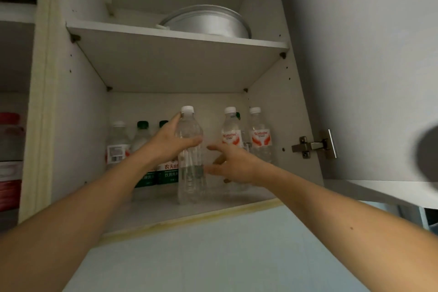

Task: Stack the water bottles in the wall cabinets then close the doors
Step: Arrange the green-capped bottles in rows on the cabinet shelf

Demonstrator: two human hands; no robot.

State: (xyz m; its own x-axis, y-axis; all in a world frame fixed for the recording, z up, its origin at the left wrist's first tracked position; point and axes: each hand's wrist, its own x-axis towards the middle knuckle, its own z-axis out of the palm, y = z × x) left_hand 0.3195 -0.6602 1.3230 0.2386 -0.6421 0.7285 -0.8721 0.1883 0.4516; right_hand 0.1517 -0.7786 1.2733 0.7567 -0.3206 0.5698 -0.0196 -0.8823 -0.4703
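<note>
1. Left hand (171, 142): fingers and thumb curled round the upper body of the unlabelled bottle (191, 161).
2. Unlabelled bottle: upright on the lower shelf (151, 211) of the wall cabinet, near the front edge.
3. Right hand (233, 165): fingers spread and relaxed just beside the bottle, apparently not touching it (contact unclear).
4. Red-labelled bottles (260, 136): upright at right rear; green-capped bottles (143, 135) at left rear.
5. Cabinet door (367, 66): open.

You face pale blue wall (213, 256). Metal pan (208, 22) up on shelf (166, 59) above it; red-lidded jars (10, 149) far left; dim light.
</note>
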